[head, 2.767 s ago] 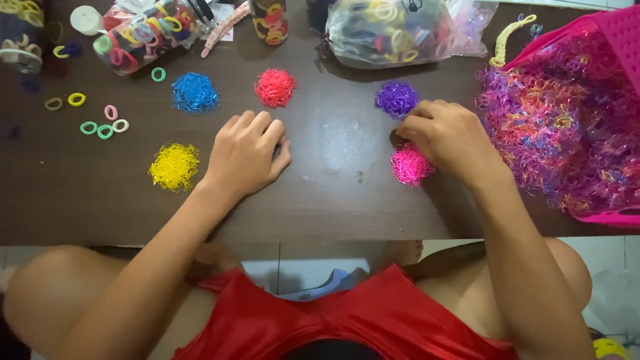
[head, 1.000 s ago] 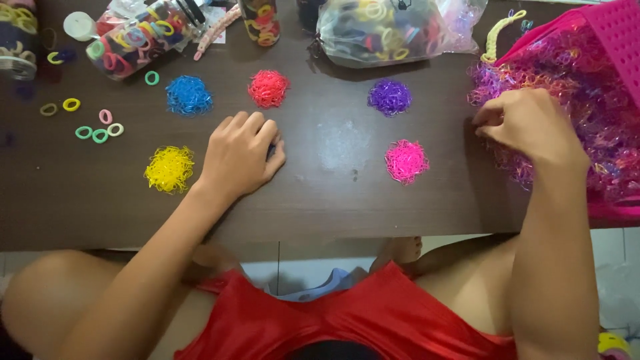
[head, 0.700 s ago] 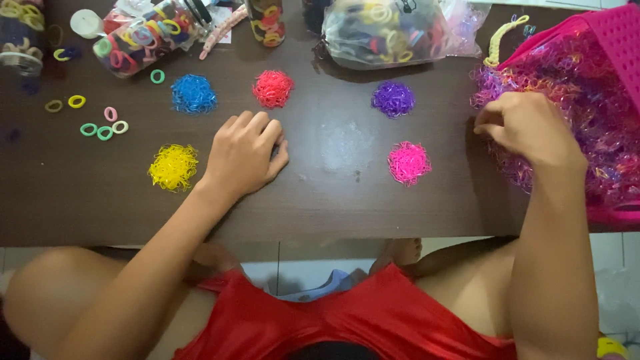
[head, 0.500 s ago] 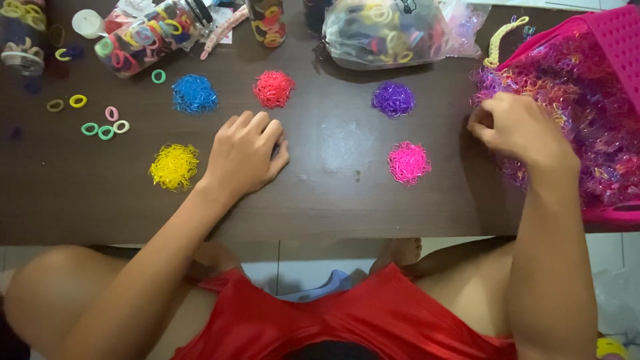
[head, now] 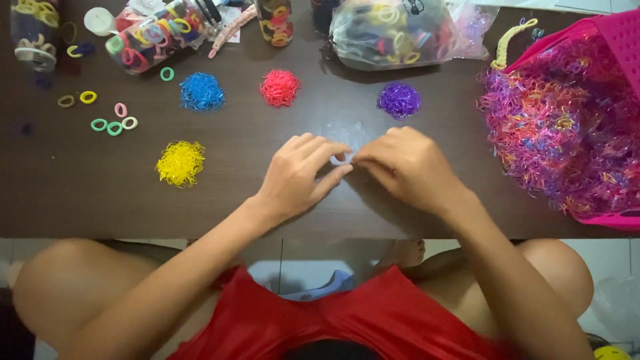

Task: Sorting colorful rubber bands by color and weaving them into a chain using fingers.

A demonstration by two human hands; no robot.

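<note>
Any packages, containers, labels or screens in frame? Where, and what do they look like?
Clear plastic bag: top centre, lumpy, full of mixed-colour hair ties.
Clear jar on its side: top left, filled with coloured hair ties.
Upright jar: top centre-left, yellow and dark ties inside.
Jar at far left: upper corner, partly cut off.
Pink basket: right edge, heaped with tiny elastics.
No screens or readable labels visible.

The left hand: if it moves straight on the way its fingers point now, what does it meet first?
Probably the small clear pile just beyond the left hand; its fingertips may already touch it. Farther along that line lies the purple pile.
</note>
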